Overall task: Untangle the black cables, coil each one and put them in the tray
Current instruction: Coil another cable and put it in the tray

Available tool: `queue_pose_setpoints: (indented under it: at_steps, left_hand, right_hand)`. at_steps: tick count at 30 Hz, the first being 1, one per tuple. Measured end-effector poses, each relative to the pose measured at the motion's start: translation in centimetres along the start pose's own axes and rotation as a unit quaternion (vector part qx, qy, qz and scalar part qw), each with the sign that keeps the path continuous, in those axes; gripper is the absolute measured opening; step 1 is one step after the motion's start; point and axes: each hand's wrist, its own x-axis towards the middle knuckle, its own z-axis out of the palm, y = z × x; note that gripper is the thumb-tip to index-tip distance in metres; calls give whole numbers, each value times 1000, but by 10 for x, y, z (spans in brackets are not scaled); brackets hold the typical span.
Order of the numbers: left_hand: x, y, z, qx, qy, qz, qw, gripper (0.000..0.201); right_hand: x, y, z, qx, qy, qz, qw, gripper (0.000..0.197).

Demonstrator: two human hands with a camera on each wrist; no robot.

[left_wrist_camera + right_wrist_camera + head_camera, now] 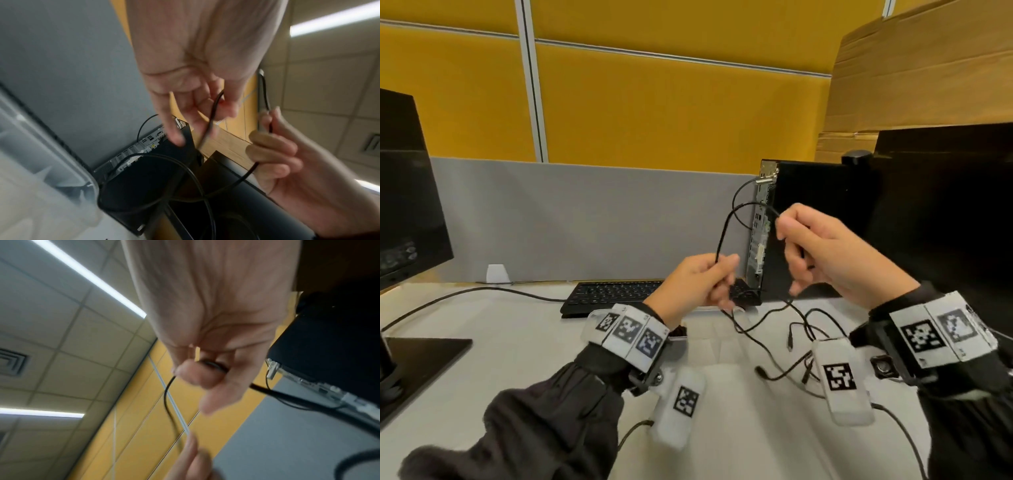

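A black cable (724, 226) arcs in the air between my two hands above the desk. My left hand (722, 277) pinches one side of it between thumb and fingers. To the right and higher, my right hand (791, 246) grips the other side with curled fingers. From both hands the cable drops into a loose tangle of black cables (791, 342) on the white desk. The left wrist view shows the left hand (195, 110) with the cable (212, 112) running through its fingers, and a clear plastic tray (88, 178) below. In the right wrist view the right hand (201, 373) pinches the cable (167, 395).
A black keyboard (616, 294) lies behind the hands. A black computer case (808, 222) with a thin cable plugged into its back stands to the right. Monitors stand at the left (404, 192) and right (945, 222). A grey partition (585, 219) closes the back.
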Motion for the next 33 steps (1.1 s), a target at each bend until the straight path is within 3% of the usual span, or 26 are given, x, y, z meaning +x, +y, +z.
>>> queue_pose_setpoints:
  at_steps: [2, 5, 10, 13, 17, 19, 21, 25, 27, 29, 31, 33]
  left_hand:
    - [-8, 0, -15, 13, 32, -16, 999, 37]
    - [-18, -3, -49, 33, 84, -30, 995, 44]
    - [-35, -5, -90, 94, 127, -63, 985, 46]
    - [-42, -9, -107, 83, 178, -79, 977, 50]
    - [-46, -13, -110, 50, 203, -87, 974, 46]
    - [-44, -12, -104, 18, 193, -88, 977, 41]
    - [-43, -6, -95, -7, 172, -83, 982, 38]
    - [-41, 10, -75, -23, 115, -59, 991, 30]
    - [-42, 16, -63, -10, 81, -46, 996, 29]
    - [-43, 20, -53, 2, 57, -32, 998, 28]
    - [-45, 22, -46, 14, 48, -21, 999, 26]
    - [-48, 21, -42, 18, 45, -16, 999, 23]
  right_hand:
    - [3, 8, -12, -58, 78, -14, 995, 21]
    - [9, 26, -34, -223, 185, -58, 955, 20]
    - [13, 62, -59, -351, 277, -67, 892, 23]
    - [12, 82, -71, -371, 301, -30, 878, 27]
    - [14, 101, -63, -439, 203, 118, 867, 40]
    - [15, 99, -41, -460, 159, 85, 869, 45]
    - [13, 87, -10, -439, 117, 17, 890, 49]
    - [7, 50, 54, -258, -23, -24, 966, 72]
    - [9, 34, 75, -199, -20, -63, 978, 81]
    - [13, 18, 89, -143, -21, -61, 988, 70]
    - [18, 10, 95, -51, -81, -15, 995, 46]
    - [19, 6, 96, 45, -94, 2, 995, 32]
